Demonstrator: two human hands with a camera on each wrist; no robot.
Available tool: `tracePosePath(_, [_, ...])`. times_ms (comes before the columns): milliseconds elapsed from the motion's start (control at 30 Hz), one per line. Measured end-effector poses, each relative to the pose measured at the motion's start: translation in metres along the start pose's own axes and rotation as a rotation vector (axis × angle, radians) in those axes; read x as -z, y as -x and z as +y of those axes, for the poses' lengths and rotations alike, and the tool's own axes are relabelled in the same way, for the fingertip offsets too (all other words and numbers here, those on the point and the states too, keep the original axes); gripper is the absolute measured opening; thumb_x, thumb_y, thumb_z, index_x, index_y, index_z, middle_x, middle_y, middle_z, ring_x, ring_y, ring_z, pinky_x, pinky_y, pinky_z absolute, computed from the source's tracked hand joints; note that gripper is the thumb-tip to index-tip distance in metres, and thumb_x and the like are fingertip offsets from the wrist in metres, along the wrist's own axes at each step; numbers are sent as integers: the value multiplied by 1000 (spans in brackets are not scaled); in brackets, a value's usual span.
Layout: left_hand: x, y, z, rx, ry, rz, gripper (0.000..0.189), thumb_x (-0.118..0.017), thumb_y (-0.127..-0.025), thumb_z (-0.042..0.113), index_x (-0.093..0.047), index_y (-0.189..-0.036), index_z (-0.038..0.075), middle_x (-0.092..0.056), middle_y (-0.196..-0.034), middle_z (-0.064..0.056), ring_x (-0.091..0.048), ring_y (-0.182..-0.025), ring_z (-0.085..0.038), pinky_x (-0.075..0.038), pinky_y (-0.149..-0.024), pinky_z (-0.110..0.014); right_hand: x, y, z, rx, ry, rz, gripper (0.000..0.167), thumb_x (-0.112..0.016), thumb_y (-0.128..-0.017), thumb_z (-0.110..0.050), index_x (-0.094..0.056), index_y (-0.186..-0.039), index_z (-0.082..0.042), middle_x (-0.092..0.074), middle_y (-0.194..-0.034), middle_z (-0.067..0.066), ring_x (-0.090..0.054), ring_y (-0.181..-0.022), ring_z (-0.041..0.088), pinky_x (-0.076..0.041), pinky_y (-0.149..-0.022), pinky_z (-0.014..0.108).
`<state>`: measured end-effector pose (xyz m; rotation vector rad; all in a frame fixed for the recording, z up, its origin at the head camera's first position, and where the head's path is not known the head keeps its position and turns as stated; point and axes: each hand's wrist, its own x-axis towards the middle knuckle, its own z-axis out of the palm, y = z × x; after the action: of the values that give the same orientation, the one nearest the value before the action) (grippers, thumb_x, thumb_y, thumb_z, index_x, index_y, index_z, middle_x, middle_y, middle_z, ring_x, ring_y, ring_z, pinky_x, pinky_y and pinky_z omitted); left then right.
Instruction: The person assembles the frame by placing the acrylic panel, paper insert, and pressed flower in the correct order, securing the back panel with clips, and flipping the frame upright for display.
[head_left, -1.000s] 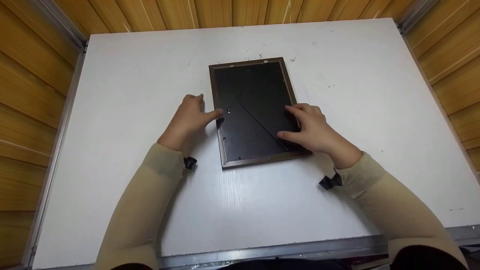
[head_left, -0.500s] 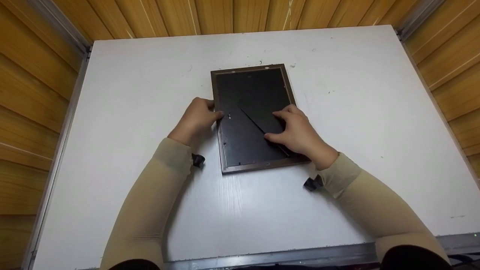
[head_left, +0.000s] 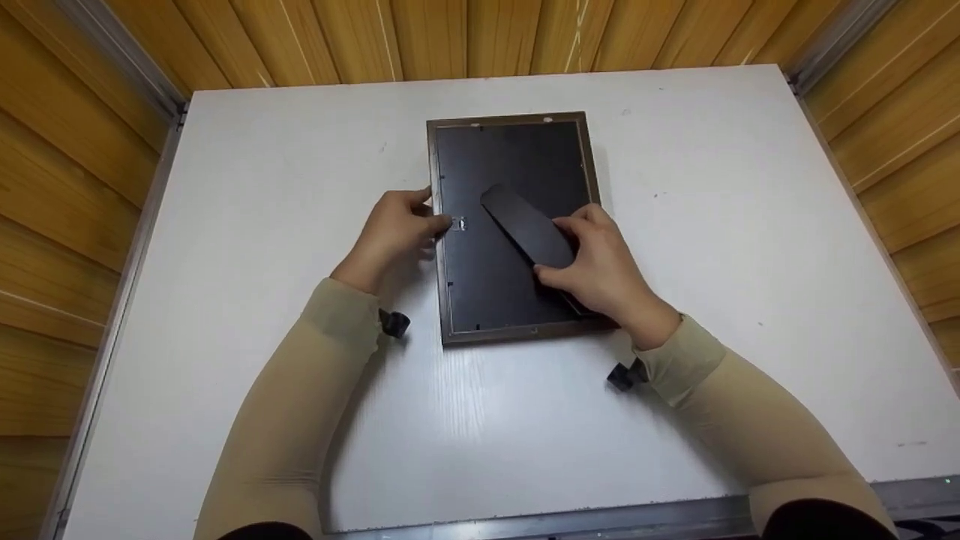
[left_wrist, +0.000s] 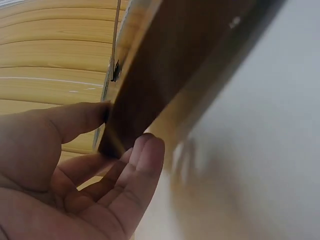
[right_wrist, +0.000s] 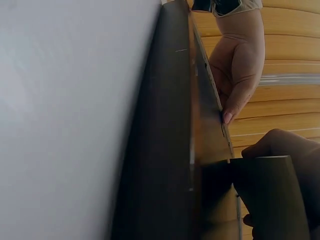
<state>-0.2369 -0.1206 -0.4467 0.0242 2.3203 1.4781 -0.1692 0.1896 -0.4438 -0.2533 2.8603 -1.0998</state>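
A picture frame [head_left: 487, 336] with a brown rim and a black backing board [head_left: 491, 289] lies face down on the white table. My left hand [head_left: 391, 232] grips its left edge, thumb on the back and fingers underneath. In the left wrist view that edge of the frame [left_wrist: 150, 75] stands apart from the table. My right hand [head_left: 609, 264] pinches the black easel leg [head_left: 526, 223] on the back between thumb and fingers. The leg [right_wrist: 270, 195] is swung out from the board, its far end close to the backing. A small metal hanger [head_left: 460, 223] sits beside my left thumb.
The white table [head_left: 300, 172] surrounds the frame, with yellow wood-slat walls [head_left: 495, 37] at the back and both sides. A metal rail [head_left: 540, 517] runs along the table's front edge. Small black mounts [head_left: 395, 324] hang at both wrists.
My left hand has closed on the frame's edge, and its far end looks raised. My right hand has moved left onto the easel leg and swung it out from the backing.
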Motion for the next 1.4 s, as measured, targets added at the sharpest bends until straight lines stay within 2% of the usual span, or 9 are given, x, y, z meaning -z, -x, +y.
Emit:
tracePosePath(133, [2,-1,12,2,74,9,88,-84,-101,9,-38,-175,2,-65,-152,-22,-80,-91,-14,-71,-86,-29,6,1,-6,33,5,36,74,-93,-87,-20,-65,-150,9,-55,-130,18,-54,-123,34,-50,-114,49])
tracePosePath(233, [3,-1,20,4,135,25,87,-85,-98,3,-41,-173,1,-62,-153,-22,-81,-98,-18,-71,-86,-31,12,0,-10,51,17,52,74,-94,-87,-19,-65,-150,8,-54,-130,18,-53,-123,34,-49,-114,49])
tracePosePath(400, [6,-1,27,-17,197,70,74,-83,-99,-2,-54,-167,6,-63,-145,-15,-78,-107,-21,-72,-88,-34,29,-10,-17,2,-18,-42,78,-96,-90,-24,-61,-156,1,-53,-142,17,-55,-127,33,-50,-114,47])
tracePosePath(533, [10,-2,29,-46,234,101,75,-83,-99,-2,-54,-167,9,-61,-143,-13,-77,-109,-21,-72,-90,-36,47,-17,-21,-74,-162,-188,71,-87,-100,-23,-58,-162,-8,-61,-149,15,-62,-123,29,-55,-101,37])
tracePosePath(633, [15,-2,30,-86,244,123,76,-83,-99,-3,-53,-168,12,-61,-144,-12,-76,-111,-21,-72,-91,-36,59,-19,-22,-99,-314,-277,65,-75,-105,-11,-54,-166,-11,-68,-144,16,-70,-116,24,-60,-90,29])
tracePosePath(733, [20,-3,33,-128,235,153,77,-83,-99,-3,-53,-168,14,-63,-144,-11,-76,-111,-21,-72,-90,-35,65,-19,-22,-94,-471,-325,69,-64,-104,3,-49,-170,-10,-70,-139,16,-74,-111,18,-64,-86,25])
tracePosePath(867, [26,-5,39,-183,229,200,75,-84,-98,-3,-56,-166,16,-65,-142,-10,-77,-108,-21,-71,-90,-33,67,-17,-24,-58,-634,-323,74,-59,-102,12,-44,-172,-5,-69,-139,11,-77,-111,13,-67,-88,25])
tracePosePath(1100, [32,-9,52,-274,235,259,72,-85,-97,-4,-59,-161,18,-65,-139,-8,-76,-106,-20,-70,-92,-31,70,-16,-33,-24,-789,-288,76,-55,-104,14,-41,-175,-6,-63,-157,7,-76,-122,14,-68,-94,26])
tracePosePath(1400, [36,-12,58,-363,163,347,67,-87,-97,-1,-61,-156,20,-68,-135,-7,-78,-110,-21,-68,-95,-30,70,-15,-46,25,-808,-281,77,-56,-105,12,-38,-176,-7,-55,-165,15,-73,-129,17,-67,-100,27])
